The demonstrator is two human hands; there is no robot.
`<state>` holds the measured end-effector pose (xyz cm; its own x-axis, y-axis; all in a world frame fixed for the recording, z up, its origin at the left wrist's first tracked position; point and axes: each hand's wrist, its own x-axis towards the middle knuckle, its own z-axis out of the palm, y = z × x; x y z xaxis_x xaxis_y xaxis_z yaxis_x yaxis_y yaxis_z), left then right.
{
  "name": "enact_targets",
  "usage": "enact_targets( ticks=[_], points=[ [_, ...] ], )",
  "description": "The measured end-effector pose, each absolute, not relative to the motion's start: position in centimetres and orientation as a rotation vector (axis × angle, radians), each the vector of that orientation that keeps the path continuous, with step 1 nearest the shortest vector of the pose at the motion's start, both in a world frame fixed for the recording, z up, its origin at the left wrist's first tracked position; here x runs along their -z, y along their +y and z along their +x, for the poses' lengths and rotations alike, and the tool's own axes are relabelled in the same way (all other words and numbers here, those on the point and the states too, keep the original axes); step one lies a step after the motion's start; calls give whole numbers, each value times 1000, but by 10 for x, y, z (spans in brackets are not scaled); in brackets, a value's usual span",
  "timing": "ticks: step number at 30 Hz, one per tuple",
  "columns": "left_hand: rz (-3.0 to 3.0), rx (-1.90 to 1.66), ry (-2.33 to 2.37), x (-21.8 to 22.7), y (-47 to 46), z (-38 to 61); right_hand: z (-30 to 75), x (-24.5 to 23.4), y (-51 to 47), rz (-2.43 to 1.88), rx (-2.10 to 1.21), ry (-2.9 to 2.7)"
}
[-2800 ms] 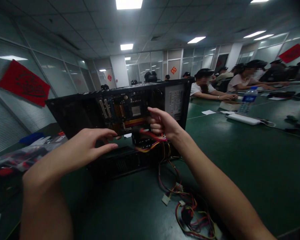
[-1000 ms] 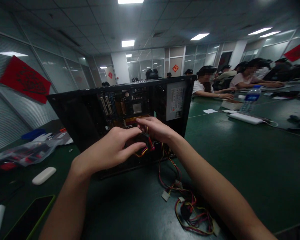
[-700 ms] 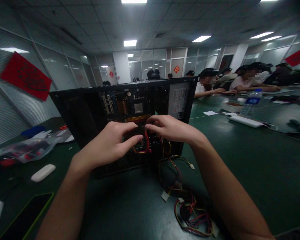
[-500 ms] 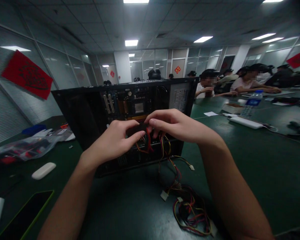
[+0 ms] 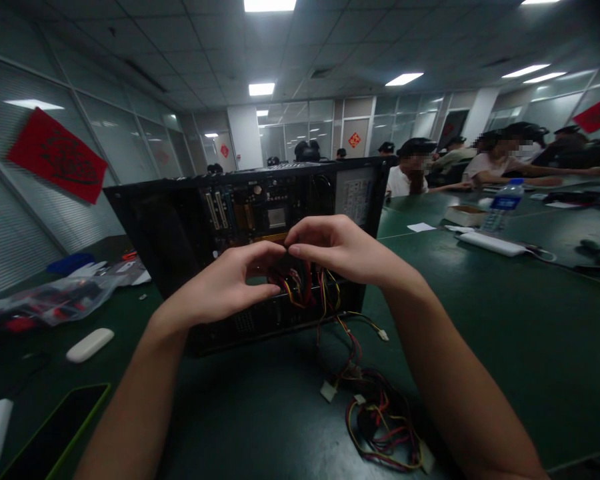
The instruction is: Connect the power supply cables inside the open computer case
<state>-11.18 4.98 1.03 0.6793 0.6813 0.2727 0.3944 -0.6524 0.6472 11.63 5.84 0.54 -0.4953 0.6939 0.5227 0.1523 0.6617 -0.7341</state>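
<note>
A black computer case (image 5: 153, 233) stands on the table with its open side facing me, showing the motherboard (image 5: 257, 212) and the power supply (image 5: 353, 190). My left hand (image 5: 225, 283) is at the lower middle of the opening, thumb and fingers apart. Its fingertips meet those of my right hand (image 5: 343, 252), whose thumb and forefinger are pinched together; whatever lies between them is too small to make out. Red, yellow and black power cables (image 5: 297, 293) run just below both hands. More cables (image 5: 387, 433) spill out and lie coiled on the table.
On the left lie a plastic bag (image 5: 55, 297), a white case (image 5: 90, 345) and a phone with a green edge (image 5: 57, 433). To the right are a water bottle (image 5: 505, 205), a small box (image 5: 465, 215) and a white power strip (image 5: 493, 243). Other people sit beyond.
My left thumb has moved down, away from its forefinger. My right fingers have shifted slightly left and closed into a pinch. The red cables have shifted beneath my hands.
</note>
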Motion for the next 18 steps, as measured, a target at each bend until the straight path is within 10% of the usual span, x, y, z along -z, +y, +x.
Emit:
enact_targets(
  ticks=[18],
  points=[
    [2627, -898, 955, -12, 44, -109, 110, 0, 65, -687, -772, -1920]
  ],
)
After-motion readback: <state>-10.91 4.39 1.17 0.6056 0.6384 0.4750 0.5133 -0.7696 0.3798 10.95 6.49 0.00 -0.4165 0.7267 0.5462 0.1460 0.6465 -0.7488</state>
